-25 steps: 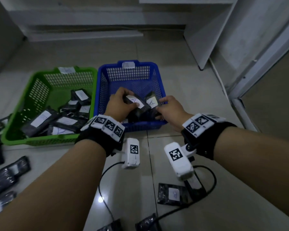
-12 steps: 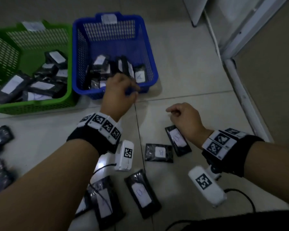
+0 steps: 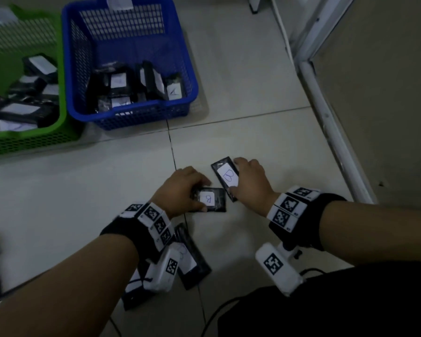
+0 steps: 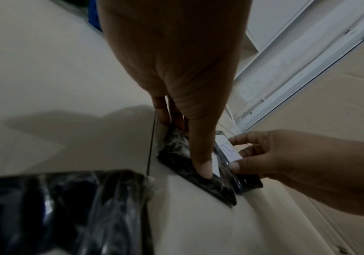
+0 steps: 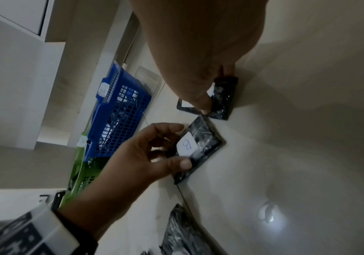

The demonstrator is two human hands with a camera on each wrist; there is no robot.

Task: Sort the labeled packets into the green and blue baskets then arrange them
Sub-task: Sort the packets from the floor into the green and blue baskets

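- Left hand (image 3: 180,189) pinched a B-labelled packet (image 3: 210,200) near the blue basket (image 3: 141,110), ready to lift.
- Right hand (image 3: 249,183) gripped another B packet (image 3: 225,177), likely green-basket bound.

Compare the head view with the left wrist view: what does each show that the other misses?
Only the head view shows the green basket, the packets inside the blue basket, and an A label there. Only the left wrist view shows the left thumb pressed on its packet from close up. Both show the left hand and right hand, each gripping a packet marked B on the floor.
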